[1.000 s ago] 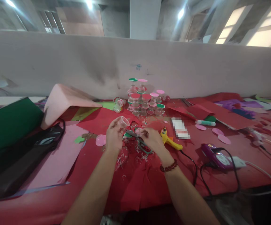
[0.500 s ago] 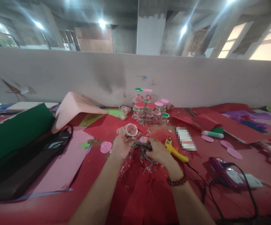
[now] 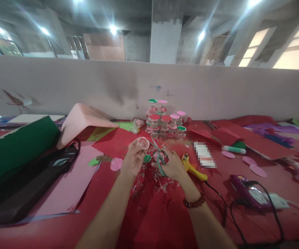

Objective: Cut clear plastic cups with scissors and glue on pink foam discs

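My left hand (image 3: 133,157) is closed around a clear round plastic piece (image 3: 143,142), like a cut-off bottle end, with its open rim tilted toward me. In my right hand (image 3: 174,164) are scissors with green handles (image 3: 160,166); their blades (image 3: 156,144) are parted and point up and left, close beside the plastic rim. Whether the blades touch the rim I cannot tell. Below both hands lie white and red cut scraps (image 3: 162,185) and a small green piece (image 3: 147,158). Behind them stands a stack of clear plastic cups (image 3: 162,133) topped with coloured discs.
A yellow glue gun (image 3: 194,169) with a black cord lies right of my right hand. Further right are a purple power strip (image 3: 253,193), a marker (image 3: 233,149) and pink discs (image 3: 258,170). At left sit a black bag (image 3: 35,183), pink paper (image 3: 71,183) and green sheet (image 3: 22,148).
The scissors have swung from lying leftward to pointing upward, with their green handles now turned toward me. The plastic piece has shifted slightly left and tilted in my left hand.
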A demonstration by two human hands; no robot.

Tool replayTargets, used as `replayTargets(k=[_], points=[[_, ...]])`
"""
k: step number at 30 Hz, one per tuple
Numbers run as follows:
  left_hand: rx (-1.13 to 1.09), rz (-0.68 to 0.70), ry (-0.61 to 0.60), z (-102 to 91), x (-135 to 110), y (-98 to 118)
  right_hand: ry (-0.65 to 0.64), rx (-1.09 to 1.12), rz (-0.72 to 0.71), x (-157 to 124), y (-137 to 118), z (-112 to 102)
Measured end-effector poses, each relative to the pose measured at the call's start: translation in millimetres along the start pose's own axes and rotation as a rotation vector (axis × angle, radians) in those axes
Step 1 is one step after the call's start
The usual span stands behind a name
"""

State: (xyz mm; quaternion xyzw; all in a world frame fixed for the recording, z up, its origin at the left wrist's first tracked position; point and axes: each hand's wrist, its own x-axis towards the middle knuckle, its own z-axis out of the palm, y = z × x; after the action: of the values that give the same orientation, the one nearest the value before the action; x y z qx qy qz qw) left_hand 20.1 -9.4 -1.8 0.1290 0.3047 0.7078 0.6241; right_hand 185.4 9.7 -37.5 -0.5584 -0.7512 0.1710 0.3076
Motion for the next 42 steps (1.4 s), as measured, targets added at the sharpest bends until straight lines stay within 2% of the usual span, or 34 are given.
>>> replayTargets(k=[4, 7, 12, 21, 28, 42], points=[[0.010, 0.047, -0.001, -5.6, 5.5, -4.2, 0.102, 0.105, -0.027, -0.8, -7.2, 4.5], [0.011, 0.061, -0.039, -8.4, 8.1, -7.6, 0.080, 0.121, -0.100, -2.9, -12.9, 5.2], [-0.003, 0.060, -0.074, -8.5, 6.1, -9.9, 0.105, -0.001, -0.075, -4.7, -14.0, 6.6], [-0.065, 0.004, -0.027, -7.6, 6.5, -5.7, 0.107, 0.122, -0.126, -4.2, -10.7, 9.4], [-0.131, 0.071, -0.033, -11.7, 7.1, -13.4, 0.161, 0.083, -0.090, -7.1, -16.4, 9.2], [-0.098, 0.084, -0.031, -16.0, 13.3, -10.3, 0.121, 0.116, -0.117, -8.4, -13.5, 9.6]])
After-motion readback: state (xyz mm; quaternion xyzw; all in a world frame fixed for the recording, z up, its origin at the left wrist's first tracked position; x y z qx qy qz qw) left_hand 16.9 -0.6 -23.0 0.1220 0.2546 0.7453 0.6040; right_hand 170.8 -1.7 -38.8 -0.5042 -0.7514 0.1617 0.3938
